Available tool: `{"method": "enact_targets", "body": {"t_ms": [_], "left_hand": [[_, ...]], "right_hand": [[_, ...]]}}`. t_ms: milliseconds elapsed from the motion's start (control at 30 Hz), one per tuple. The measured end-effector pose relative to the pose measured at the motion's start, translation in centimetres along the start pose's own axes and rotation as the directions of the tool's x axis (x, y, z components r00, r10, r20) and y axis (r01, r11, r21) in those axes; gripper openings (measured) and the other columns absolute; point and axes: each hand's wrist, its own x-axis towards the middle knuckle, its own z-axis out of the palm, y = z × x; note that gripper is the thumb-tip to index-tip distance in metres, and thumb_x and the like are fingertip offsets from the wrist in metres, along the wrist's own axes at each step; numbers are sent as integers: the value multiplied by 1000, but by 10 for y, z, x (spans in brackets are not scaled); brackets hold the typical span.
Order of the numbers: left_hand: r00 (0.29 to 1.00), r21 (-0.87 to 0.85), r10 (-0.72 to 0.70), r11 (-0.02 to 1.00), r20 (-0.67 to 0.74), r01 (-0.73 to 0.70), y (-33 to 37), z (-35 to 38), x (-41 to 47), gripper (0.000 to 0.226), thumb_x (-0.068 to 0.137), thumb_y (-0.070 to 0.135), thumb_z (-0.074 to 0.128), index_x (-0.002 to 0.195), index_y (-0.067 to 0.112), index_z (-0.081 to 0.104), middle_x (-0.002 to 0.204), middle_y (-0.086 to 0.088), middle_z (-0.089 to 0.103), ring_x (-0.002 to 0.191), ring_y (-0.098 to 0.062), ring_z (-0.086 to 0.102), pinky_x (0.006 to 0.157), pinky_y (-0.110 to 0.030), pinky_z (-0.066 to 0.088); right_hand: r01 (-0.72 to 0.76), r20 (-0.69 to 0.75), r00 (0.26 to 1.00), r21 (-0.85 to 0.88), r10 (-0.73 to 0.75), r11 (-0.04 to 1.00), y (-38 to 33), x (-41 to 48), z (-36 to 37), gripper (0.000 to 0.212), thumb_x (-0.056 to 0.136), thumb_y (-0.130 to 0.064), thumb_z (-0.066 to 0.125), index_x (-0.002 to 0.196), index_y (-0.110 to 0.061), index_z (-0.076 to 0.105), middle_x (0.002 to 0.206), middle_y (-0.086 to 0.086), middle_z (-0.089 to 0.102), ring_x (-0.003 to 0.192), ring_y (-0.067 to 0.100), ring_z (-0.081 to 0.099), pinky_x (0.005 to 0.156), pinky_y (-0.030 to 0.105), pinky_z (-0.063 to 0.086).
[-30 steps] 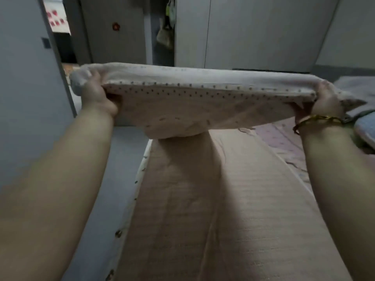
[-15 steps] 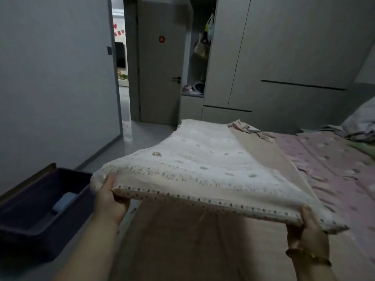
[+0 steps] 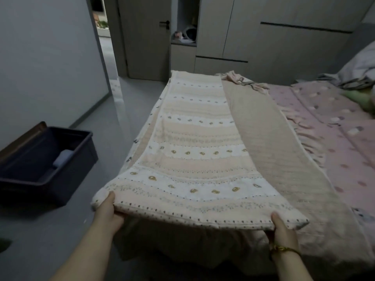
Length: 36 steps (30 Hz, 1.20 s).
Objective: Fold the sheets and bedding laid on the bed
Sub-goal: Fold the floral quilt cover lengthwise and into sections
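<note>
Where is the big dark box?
In the head view the dark box sits on the floor at the left, beside the bed and left of the left hand holding the blanket.

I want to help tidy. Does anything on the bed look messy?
Yes. A cloth lies crumpled at the far end of the bed, and the blanket is folded unevenly, a tan strip showing on the right.

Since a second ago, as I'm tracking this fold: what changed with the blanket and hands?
The blanket swung down from held high to lying stretched along the bed, both hands lowering with it. Left hand and right hand still grip its near corners.
</note>
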Motion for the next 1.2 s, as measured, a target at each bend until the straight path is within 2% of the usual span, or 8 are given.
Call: {"method": "enact_targets", "body": {"t_ms": [333, 467, 667, 833, 900, 967, 1067, 1200], "left_hand": [[997, 36, -57, 998, -56, 59, 2, 51, 83, 45, 99, 19, 40, 142, 9, 34, 142, -13, 44, 130, -27, 42, 107, -40, 33], [995, 103, -49, 993, -88, 58, 13, 89, 130, 43, 98, 16, 41, 141, 9, 35, 140, -12, 46, 128, -25, 44, 104, -38, 37], [992, 123, -68, 989, -102, 80, 27, 145, 197, 40, 98, 13, 39, 138, 12, 40, 137, -8, 50, 124, -23, 49, 95, -35, 43], [993, 343, -94, 933, -67, 112, 21, 186, 241, 48, 99, 38, 36, 141, 14, 35, 144, -9, 41, 129, -25, 44, 102, -37, 38], [992, 605, 19, 794, -126, 61, 7, 182, 258, 55, 98, 41, 37, 144, 13, 27, 145, -10, 36, 130, -28, 42, 104, -40, 36], [989, 863, 124, 505, -82, 9, -10, 173, 275, 57, 98, 37, 39, 147, 12, 22, 150, -9, 29, 135, -30, 34, 109, -40, 31], [983, 986, 165, 133, 79, -101, -34, 156, 300, 53, 98, 26, 42, 146, 13, 25, 153, -9, 23, 139, -28, 25, 114, -39, 24], [942, 894, 146, -387, 301, -226, -58, 169, 323, 49, 100, 27, 33, 147, 19, 24, 157, -2, 11, 143, -21, 12, 117, -36, 11]], "right_hand": [[13, -80, 996, -165, -27, 986, 4, 58, 52, 53, 90, -14, 56, 137, 3, 37, 136, 20, 46, 123, 37, 46, 106, 47, 37], [13, -126, 991, -181, -36, 983, -12, 79, 96, 52, 91, -9, 52, 138, 2, 33, 135, 20, 45, 115, 32, 51, 85, 30, 52], [59, -157, 981, -316, -114, 947, -28, 129, 158, 54, 92, -18, 52, 138, 2, 32, 136, 17, 45, 121, 34, 47, 104, 44, 38], [75, 161, 987, -564, 20, 823, -31, 188, 214, 45, 90, -40, 50, 124, -10, 51, 136, 11, 48, 115, 25, 49, 96, 36, 42], [173, 254, 967, -743, 33, 647, -17, 208, 220, 48, 93, -33, 50, 134, -10, 45, 144, 8, 39, 128, 26, 40, 92, 31, 37], [233, 268, 963, -855, 11, 463, 3, 230, 215, 45, 96, -23, 46, 139, -9, 39, 149, 7, 32, 135, 26, 32, 99, 32, 33], [219, 225, 974, -945, -4, 241, 24, 259, 206, 47, 95, -24, 48, 139, -10, 39, 150, 9, 29, 137, 28, 28, 110, 37, 25], [165, 167, 986, -943, -20, 288, 37, 294, 200, 45, 88, -19, 59, 128, -4, 44, 133, 16, 46, 120, 33, 44, 103, 43, 37]]}}
